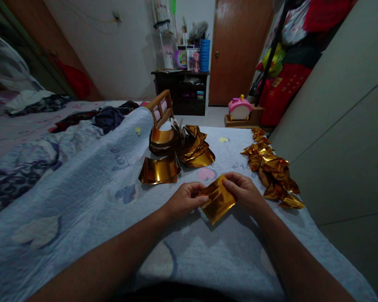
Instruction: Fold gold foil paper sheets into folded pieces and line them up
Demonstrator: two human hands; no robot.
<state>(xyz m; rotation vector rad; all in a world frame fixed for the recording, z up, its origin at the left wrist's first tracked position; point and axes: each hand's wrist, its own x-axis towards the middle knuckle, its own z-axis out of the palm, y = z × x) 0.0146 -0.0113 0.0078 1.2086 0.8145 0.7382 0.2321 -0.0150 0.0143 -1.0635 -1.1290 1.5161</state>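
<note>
One gold foil sheet [219, 206] is slanting between two bare hands, a corner pointing back toward the wearer. The left hand [187, 198] is pinching its left edge, thumb on the upper face; the right hand [243, 188] is pinching its upper right edge in the same manner, both grips closing to the foil's thickness. Beneath the grip, one pale blue quilt [176, 256] is spreading, printed with hearts. Right of the grip and beyond, one row of crumpled gold foil pieces [271, 167] is lying along the quilt's edge. Left and beyond, one curved stack of gold sheets [160, 170] is resting, with one fanned pile of gold sheets [197, 153] sitting just behind. Farther beyond the grip, one pink toy [240, 110] is standing to the right, one dark cabinet [179, 96] is standing to the left, and one brown door [239, 50] is rising behind.
</note>
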